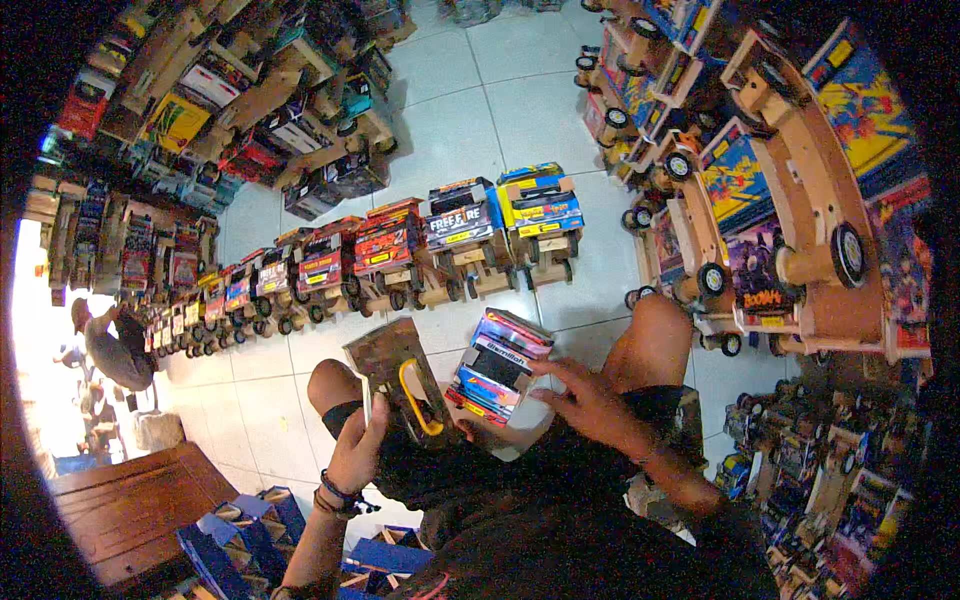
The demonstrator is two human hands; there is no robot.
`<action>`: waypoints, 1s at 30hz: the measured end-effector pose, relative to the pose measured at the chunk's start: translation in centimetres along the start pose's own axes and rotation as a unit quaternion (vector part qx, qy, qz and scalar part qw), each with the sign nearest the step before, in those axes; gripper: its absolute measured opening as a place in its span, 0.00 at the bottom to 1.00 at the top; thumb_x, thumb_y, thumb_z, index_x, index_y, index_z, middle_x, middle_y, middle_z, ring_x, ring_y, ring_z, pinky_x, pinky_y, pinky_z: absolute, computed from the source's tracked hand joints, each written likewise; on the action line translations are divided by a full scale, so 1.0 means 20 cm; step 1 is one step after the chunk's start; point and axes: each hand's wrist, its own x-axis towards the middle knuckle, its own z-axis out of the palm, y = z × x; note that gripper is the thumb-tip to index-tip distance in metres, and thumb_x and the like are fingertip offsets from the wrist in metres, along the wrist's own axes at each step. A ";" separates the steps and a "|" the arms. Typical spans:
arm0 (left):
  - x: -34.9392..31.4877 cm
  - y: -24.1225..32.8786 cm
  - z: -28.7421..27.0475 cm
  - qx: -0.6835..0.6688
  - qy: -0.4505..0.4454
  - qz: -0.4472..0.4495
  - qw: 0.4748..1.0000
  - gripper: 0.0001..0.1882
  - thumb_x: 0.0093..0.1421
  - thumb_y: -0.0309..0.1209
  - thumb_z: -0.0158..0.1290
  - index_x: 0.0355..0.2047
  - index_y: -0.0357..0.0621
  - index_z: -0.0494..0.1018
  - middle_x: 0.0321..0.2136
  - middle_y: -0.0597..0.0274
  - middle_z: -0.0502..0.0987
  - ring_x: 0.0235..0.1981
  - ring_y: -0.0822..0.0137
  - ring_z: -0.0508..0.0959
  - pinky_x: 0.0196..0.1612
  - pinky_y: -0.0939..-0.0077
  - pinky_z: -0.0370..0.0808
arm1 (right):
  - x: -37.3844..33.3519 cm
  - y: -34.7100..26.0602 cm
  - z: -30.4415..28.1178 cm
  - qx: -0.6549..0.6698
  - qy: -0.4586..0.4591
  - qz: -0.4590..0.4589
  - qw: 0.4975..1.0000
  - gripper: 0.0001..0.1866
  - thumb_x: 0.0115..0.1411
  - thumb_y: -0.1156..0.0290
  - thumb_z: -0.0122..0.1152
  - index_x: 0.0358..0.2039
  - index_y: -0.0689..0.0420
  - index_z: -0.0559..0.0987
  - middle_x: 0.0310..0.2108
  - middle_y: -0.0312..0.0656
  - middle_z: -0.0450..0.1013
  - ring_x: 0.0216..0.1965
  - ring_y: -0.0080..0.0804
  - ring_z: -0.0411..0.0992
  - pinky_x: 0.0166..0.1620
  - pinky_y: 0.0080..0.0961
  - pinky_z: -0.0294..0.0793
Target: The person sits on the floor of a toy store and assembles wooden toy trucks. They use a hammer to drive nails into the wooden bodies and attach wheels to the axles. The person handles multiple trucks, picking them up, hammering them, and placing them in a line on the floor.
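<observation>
I sit with a small toy truck cab [500,365] over my lap, covered in blue, pink and red stickers. My right hand [585,402] is at its right side, fingers apart, the fingertips at the cab's edge. My left hand [355,448] is closed, thumb up, around the lower end of a thin pale strip [366,395]. Just beside it, a brown board-like piece [385,350] leans across my left thigh. A yellow curved handle [412,395] lies against that piece; what it belongs to is partly hidden in shadow.
A row of finished-looking toy trucks [390,245] curves across the tiled floor [430,115] ahead. Stacked wooden trucks [800,220] rise on the right, others [230,100] at far left. A brown wooden panel [140,510] and blue pieces [240,540] lie lower left. Another person [115,345] is at the left.
</observation>
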 end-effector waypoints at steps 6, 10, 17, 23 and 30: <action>0.00 0.10 -0.12 0.175 -0.150 0.034 0.973 0.20 0.68 0.43 0.54 0.49 0.37 0.70 0.35 0.66 0.78 0.35 0.77 0.76 0.38 0.81 0.74 | -0.04 0.13 0.34 0.031 0.201 -0.035 0.979 0.28 0.64 0.67 0.61 0.64 0.51 0.67 0.57 0.51 0.68 0.59 0.46 0.67 0.57 0.36 0.69; 0.08 0.12 -0.04 0.088 -0.225 0.014 0.970 0.27 0.66 0.44 0.57 0.55 0.37 0.65 0.34 0.63 0.79 0.34 0.74 0.78 0.37 0.78 0.76 | 0.02 0.14 0.32 0.042 0.181 -0.006 0.983 0.27 0.66 0.67 0.58 0.65 0.50 0.67 0.58 0.51 0.68 0.57 0.45 0.66 0.58 0.36 0.68; 0.21 0.04 0.06 0.372 -0.215 0.084 0.899 0.25 0.65 0.50 0.54 0.46 0.38 0.70 0.27 0.59 0.79 0.27 0.65 0.80 0.32 0.67 0.76 | 0.17 0.08 0.14 0.164 0.121 0.082 0.976 0.17 0.66 0.61 0.59 0.51 0.56 0.79 0.49 0.42 0.78 0.51 0.32 0.75 0.56 0.28 0.71; 0.18 0.08 0.11 0.330 -0.178 0.127 0.918 0.27 0.65 0.51 0.54 0.32 0.33 0.72 0.20 0.47 0.76 0.21 0.53 0.78 0.27 0.63 0.73 | 0.20 0.07 0.12 0.197 0.125 0.105 0.967 0.15 0.65 0.63 0.60 0.48 0.59 0.81 0.47 0.42 0.79 0.49 0.27 0.75 0.54 0.26 0.72; 0.25 0.21 0.21 0.457 -0.217 0.224 0.833 0.30 0.61 0.54 0.57 0.38 0.32 0.71 0.22 0.38 0.76 0.26 0.41 0.80 0.29 0.53 0.75 | 0.19 0.10 0.14 0.217 0.154 0.087 0.960 0.16 0.65 0.62 0.62 0.47 0.58 0.82 0.46 0.42 0.80 0.48 0.28 0.76 0.53 0.26 0.72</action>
